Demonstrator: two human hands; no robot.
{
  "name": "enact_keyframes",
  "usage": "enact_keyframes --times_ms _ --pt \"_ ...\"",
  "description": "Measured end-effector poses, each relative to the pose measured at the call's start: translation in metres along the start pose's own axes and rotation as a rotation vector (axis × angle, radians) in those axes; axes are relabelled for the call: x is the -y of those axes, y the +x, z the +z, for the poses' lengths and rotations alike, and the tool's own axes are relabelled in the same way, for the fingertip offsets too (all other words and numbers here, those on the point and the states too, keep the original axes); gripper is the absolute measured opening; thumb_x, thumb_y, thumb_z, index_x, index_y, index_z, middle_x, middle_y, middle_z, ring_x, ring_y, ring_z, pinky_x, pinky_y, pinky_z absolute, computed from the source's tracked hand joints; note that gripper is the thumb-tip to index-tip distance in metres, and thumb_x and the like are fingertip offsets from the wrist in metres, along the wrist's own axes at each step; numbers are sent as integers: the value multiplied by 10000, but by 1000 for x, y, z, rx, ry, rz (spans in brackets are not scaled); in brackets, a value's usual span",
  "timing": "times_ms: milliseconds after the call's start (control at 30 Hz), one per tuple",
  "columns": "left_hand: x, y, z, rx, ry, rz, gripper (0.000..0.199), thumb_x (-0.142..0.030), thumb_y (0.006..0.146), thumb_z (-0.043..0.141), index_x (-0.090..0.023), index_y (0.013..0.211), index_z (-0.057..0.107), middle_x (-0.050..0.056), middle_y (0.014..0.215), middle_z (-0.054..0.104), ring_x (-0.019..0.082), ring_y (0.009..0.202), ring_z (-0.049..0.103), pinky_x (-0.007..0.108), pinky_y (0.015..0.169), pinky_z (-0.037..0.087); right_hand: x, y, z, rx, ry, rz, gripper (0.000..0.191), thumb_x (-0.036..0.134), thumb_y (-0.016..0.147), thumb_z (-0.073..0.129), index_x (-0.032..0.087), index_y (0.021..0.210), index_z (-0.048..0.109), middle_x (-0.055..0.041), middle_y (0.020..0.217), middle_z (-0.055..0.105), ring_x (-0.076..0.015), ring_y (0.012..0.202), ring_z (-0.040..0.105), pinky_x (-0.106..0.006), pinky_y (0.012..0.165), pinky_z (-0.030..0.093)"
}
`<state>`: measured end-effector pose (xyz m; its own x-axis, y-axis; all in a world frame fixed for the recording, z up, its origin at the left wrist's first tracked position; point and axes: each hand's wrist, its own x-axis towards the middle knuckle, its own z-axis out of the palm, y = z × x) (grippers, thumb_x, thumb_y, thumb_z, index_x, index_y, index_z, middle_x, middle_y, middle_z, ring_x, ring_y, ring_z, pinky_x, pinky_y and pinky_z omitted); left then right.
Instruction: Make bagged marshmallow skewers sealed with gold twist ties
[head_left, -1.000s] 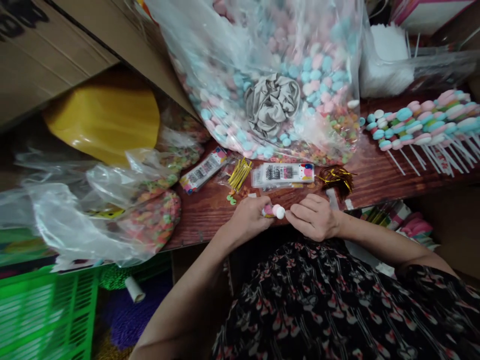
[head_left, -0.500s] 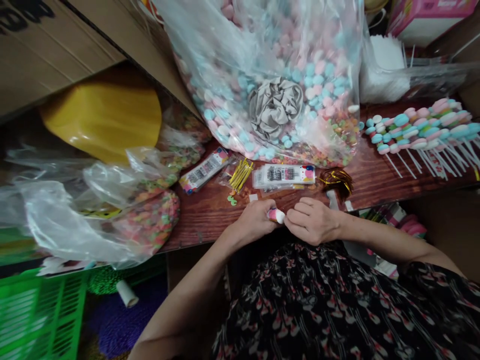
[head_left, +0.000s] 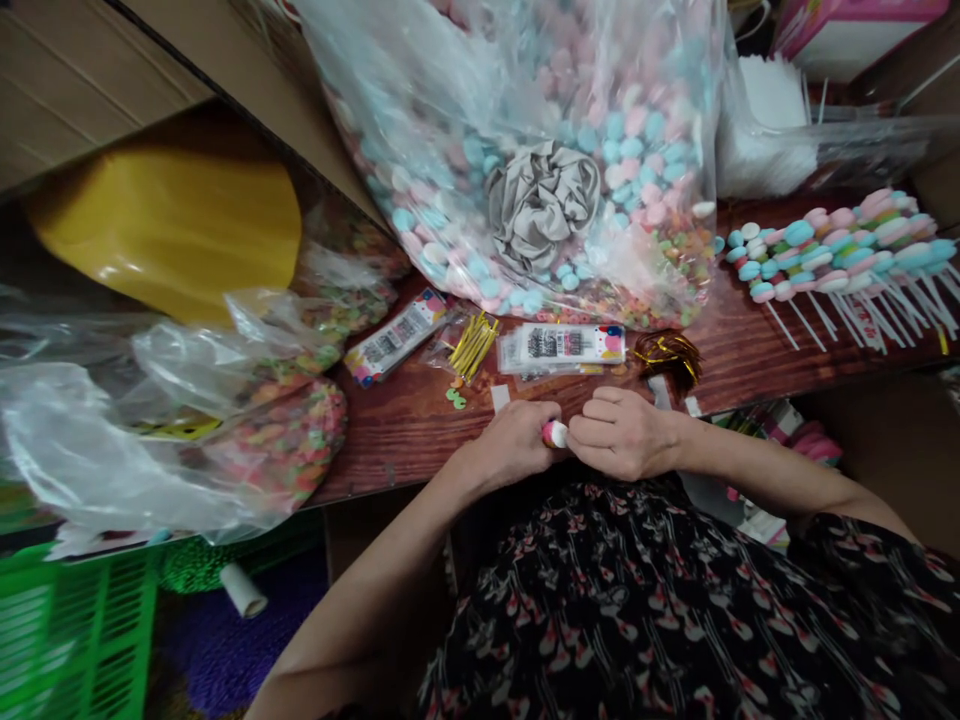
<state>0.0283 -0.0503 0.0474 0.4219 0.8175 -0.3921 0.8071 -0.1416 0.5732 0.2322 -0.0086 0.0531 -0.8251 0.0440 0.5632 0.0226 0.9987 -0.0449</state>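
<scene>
Close to my body, at the table's front edge, my left hand point(head_left: 514, 442) is closed round a marshmallow point(head_left: 558, 434), whose white and pink end sticks out beside the thumb. Facing it, my right hand point(head_left: 628, 434) has its fingers curled and pinched against the white end; whatever lies inside them is hidden. Just beyond the hands are printed clear wrappers point(head_left: 574, 344), gold twist ties point(head_left: 474, 345), a darker gold bundle of ties point(head_left: 666, 360) and a few green candy pieces point(head_left: 455, 398). Marshmallow skewers point(head_left: 832, 250) on white sticks lie in a row at the right.
A large clear bag of marshmallows point(head_left: 420, 205) fills the back, with crumpled grey cloth point(head_left: 544, 205) on it. Bagged gummy candies point(head_left: 289, 435) and a yellow sheet point(head_left: 180, 220) are at left, above a green crate point(head_left: 82, 630). A clear tray point(head_left: 862, 160) stands back right.
The view has shifted slightly, so the table's things sit a little further left. Both hands stay together at the marshmallow, with less of its end showing.
</scene>
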Motion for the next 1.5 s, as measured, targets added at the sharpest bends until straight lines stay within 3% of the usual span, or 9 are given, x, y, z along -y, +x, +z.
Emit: enact_keyframes --times_ms 133,300,400,667,967,1233,1400,1500 --pt "3 -2 -1 -132 144 -74 19 -193 672 570 -190 682 555 23 684 613 152 581 510 280 539 276 6 3 -14 -22 -66 56 209 147 914 502 169 748 627 -23 757 577 -140 691 403 -329 628 253" --pt "5 -1 2 -144 158 -52 93 -265 727 588 -190 677 565 34 689 616 159 619 533 282 557 283 7 -2 -21 28 9 296 208 131 909 454 162 946 656 -18 760 586 -138 699 453 -310 641 307" --pt "4 0 4 -156 121 -43 192 -356 761 606 -190 673 568 25 682 613 152 621 525 281 562 286 3 -11 -23 25 50 384 216 105 885 438 156 924 645 -45 809 595 -152 760 497 -294 655 360" --pt "-1 4 5 -153 27 -21 275 -419 750 655 -183 652 553 -3 639 577 119 576 469 261 543 286 -1 -10 -24 117 -42 319 302 94 927 340 147 780 599 -61 761 551 -159 696 446 -306 621 347" --pt "-5 12 8 -140 -36 -5 228 -363 751 670 -176 667 568 9 667 615 119 569 497 253 549 338 -6 4 -15 248 -120 321 249 177 960 398 161 782 571 -49 746 547 -156 675 454 -309 596 294" --pt "-7 21 12 -187 -83 14 205 -334 691 713 -164 700 600 6 665 615 133 606 517 253 574 349 -12 15 -8 489 23 486 167 145 903 474 151 881 639 -90 838 632 -165 672 512 -307 568 302" --pt "-8 31 17 -245 -139 43 80 -179 629 688 -147 658 620 20 665 629 137 600 528 258 584 380 -7 22 1 495 106 590 200 94 863 452 124 921 641 -109 880 631 -167 672 502 -302 565 301" --pt "-11 30 5 -286 -287 56 93 -134 617 683 -131 704 650 20 691 643 139 628 544 257 613 427 -15 18 5 406 180 588 199 100 858 440 125 920 627 -102 888 613 -164 693 489 -295 584 318"
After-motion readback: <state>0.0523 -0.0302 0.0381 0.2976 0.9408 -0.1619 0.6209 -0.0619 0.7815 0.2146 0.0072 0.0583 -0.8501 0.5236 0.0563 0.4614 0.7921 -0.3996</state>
